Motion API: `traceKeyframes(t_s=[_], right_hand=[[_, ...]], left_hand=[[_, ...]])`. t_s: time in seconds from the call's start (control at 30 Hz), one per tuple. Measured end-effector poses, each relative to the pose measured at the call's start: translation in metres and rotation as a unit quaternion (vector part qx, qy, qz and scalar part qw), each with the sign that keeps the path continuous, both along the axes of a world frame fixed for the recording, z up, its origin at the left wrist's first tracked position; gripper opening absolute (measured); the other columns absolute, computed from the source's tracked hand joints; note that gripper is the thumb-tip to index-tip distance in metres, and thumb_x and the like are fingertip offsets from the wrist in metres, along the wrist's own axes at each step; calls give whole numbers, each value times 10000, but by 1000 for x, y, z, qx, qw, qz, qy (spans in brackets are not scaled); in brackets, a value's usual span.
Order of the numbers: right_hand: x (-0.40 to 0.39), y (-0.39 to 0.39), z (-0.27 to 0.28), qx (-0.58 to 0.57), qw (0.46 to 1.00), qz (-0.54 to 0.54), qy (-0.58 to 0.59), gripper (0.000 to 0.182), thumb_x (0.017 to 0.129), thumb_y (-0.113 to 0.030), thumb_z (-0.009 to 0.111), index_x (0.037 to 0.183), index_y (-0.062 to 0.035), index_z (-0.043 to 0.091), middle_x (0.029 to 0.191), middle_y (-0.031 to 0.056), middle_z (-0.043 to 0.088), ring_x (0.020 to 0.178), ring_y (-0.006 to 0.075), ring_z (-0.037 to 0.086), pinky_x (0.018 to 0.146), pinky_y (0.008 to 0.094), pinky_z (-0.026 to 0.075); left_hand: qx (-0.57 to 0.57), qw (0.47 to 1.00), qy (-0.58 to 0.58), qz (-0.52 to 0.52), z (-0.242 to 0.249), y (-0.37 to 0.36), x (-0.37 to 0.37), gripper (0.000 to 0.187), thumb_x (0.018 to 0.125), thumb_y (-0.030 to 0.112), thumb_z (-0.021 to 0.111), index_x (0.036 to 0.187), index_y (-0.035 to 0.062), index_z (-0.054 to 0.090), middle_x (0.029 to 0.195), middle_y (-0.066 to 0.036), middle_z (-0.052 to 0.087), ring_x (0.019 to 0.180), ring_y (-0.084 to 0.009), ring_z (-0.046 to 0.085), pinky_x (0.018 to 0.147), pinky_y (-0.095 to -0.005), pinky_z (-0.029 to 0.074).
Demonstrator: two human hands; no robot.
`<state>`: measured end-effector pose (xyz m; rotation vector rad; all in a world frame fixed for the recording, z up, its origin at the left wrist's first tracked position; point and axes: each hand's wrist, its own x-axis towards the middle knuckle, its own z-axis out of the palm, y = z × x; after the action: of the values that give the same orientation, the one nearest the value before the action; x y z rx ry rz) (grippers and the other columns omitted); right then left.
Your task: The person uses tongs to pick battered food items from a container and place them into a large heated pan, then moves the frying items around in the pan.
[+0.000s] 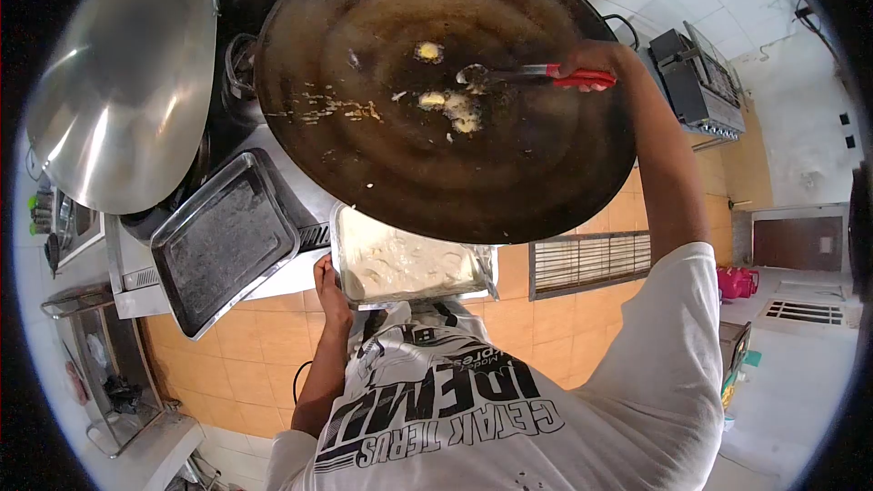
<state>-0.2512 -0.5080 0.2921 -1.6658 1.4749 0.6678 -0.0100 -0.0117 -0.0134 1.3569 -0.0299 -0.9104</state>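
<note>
My right hand (596, 65) is wrapped round the red handles of a pair of tongs (523, 73) reaching over a huge dark wok (546, 177). Its tips are in or just over the brown oil, close to a small frying piece with a yellow middle (428, 53). Another yellow piece (433, 100) floats nearby with pale crumbs of batter around it. My left hand (334, 293) holds the left edge of a metal tray (400, 300) filled with pale, creamy batter (405, 259). The tray sits between my body and the wok, partly hidden under the wok's rim.
A dark, shallow baking tray (227, 241) lies on the counter to the left. Behind it stands a large shiny metal bowl or lid (123, 82). A floor grate (591, 264) shows at the right, a black stove (696, 82) further off, and a pink gas cylinder (737, 283).
</note>
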Motion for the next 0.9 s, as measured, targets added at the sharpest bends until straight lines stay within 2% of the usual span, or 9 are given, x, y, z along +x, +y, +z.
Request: traceKeyframes(t_s=[0.17, 0.27, 0.37, 0.57, 0.67, 0.87, 0.9], right_hand=[[-19, -12, -23, 27, 999, -12, -11, 320, 771, -325, 687, 957, -70, 637, 753, 46, 635, 523, 106, 548, 398, 224, 427], [-24, -16, -34, 54, 998, 10, -13, 361, 789, -433, 666, 943, -106, 649, 721, 19, 624, 547, 97, 559, 450, 222, 453], [-21, -2, -29, 39, 999, -24, -26, 328, 787, -327, 670, 958, -50, 624, 768, 27, 631, 535, 95, 546, 398, 215, 428], [-22, -3, -40, 52, 998, -30, -25, 350, 780, -364, 673, 975, -77, 630, 778, -8, 627, 550, 80, 540, 398, 205, 409], [-19, 1, -33, 37, 999, 3, -39, 359, 771, -359, 683, 998, -84, 635, 736, -14, 619, 518, 81, 527, 407, 209, 400], [-10, 37, 4, -168, 971, 169, -4, 379, 735, -339, 715, 972, -48, 663, 664, 34, 612, 478, 90, 532, 462, 237, 436], [-10, 44, 5, -200, 960, 195, -4, 388, 720, -337, 722, 978, -52, 666, 690, 55, 627, 509, 119, 562, 495, 261, 458]], left_hand=[[8, 1000, -11, 4, 11, -3, -2, 206, 982, 142, 361, 1093, 62, 515, 1029, -31, 543, 920, -123, 494, 860, -269, 390], [14, 1000, -13, 1, 10, -2, -2, 206, 981, 137, 359, 1095, 59, 513, 1040, -36, 544, 929, -131, 498, 869, -277, 391], [12, 1000, -17, 1, 11, -3, -2, 208, 977, 135, 360, 1095, 56, 511, 1051, -41, 544, 939, -137, 500, 878, -284, 391], [6, 1000, -3, 5, 4, -2, -1, 217, 970, 130, 345, 1089, 51, 509, 1055, -47, 544, 947, -142, 502, 886, -286, 389], [14, 1000, -12, -1, 8, -2, -1, 215, 971, 129, 344, 1087, 52, 508, 1055, -48, 544, 958, -143, 497, 892, -285, 383], [8, 1000, -17, -6, 4, -2, -1, 208, 975, 139, 355, 1088, 56, 509, 1048, -44, 541, 965, -138, 485, 893, -281, 377], [7, 1000, -4, -3, 9, -3, -1, 210, 976, 142, 356, 1091, 54, 507, 1051, -44, 538, 965, -138, 484, 891, -278, 376]])
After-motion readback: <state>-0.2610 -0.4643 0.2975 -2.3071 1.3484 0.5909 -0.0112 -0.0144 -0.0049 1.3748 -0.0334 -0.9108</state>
